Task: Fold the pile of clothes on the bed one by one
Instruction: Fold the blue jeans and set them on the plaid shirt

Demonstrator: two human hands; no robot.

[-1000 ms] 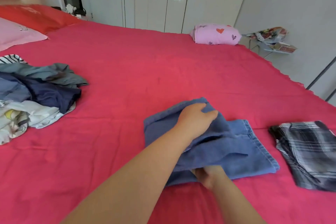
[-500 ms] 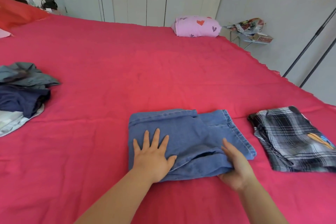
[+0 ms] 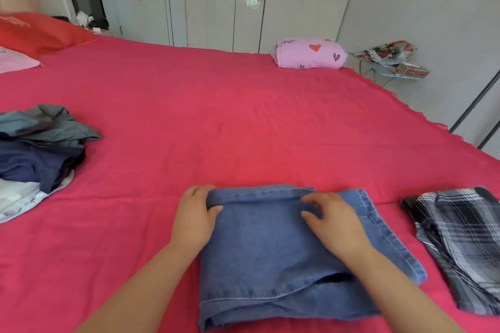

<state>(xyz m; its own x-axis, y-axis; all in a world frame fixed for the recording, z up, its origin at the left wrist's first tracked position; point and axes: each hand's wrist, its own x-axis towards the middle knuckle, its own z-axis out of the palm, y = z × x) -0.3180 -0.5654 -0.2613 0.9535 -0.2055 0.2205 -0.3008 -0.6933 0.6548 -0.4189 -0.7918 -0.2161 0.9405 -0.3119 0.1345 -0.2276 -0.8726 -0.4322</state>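
A folded pair of blue jeans (image 3: 270,251) lies on the red bed (image 3: 243,121) right in front of me. My left hand (image 3: 194,216) grips its far left corner, thumb on top and fingers wrapped round the edge. My right hand (image 3: 332,221) rests on top of the denim near the far fold, fingers bent and spread, holding nothing that I can see. A loose pile of clothes (image 3: 40,148), grey, navy and white, sits at the left. A folded plaid garment (image 3: 460,238) lies at the right.
A pink heart-print bundle (image 3: 308,54) sits at the bed's far right corner. A red pillow (image 3: 35,32) and a pink one (image 3: 16,62) are at the far left. A small stand with bags (image 3: 392,62) is beyond the bed edge; white wardrobe doors (image 3: 230,2) behind.
Both hands moved from the near edge of the jeans to the far edge. The left hand went from pressing flat to gripping the corner; the right now lies on top.
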